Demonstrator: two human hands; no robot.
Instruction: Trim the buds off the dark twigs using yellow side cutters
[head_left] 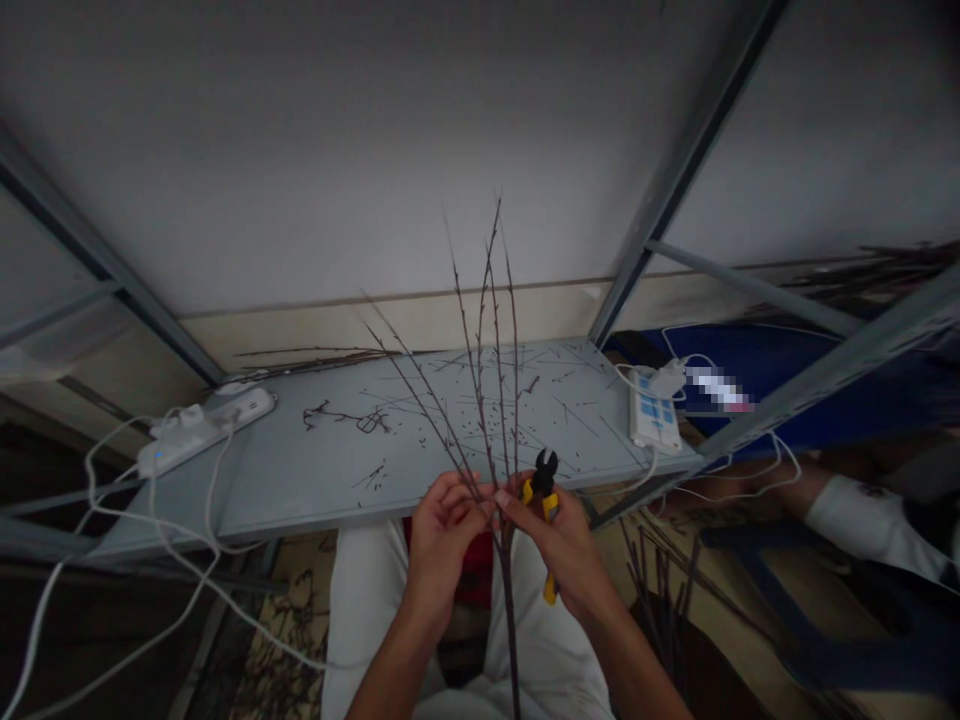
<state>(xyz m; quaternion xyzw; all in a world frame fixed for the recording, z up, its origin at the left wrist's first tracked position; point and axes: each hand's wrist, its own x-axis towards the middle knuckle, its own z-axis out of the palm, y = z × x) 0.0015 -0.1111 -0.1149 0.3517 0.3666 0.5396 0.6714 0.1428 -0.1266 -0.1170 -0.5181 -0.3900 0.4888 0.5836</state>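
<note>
A dark, thin branch point(507, 610) stands between my knees and fans out into several slender budded twigs above my hands. My left hand point(450, 525) pinches the branch where the twigs part, its fingers curled. From the other side my right hand point(559, 540) meets it, thumb and fingertip at the same spot. Diagonal cutters point(546, 475) with yellow handles and black jaws rest in my right palm, held by the curled fingers. The jaws point up and stand apart. My fingertips partly hide the joint of the twigs.
Cut twig bits lie over the grey shelf point(285, 490). White power strips with cables stand at its left point(206, 435) and right point(654, 412). Metal posts point(690, 170) frame the shelf. More branches point(664, 590) stand at lower right, near another person's leg point(862, 530) and a blue stool point(817, 590).
</note>
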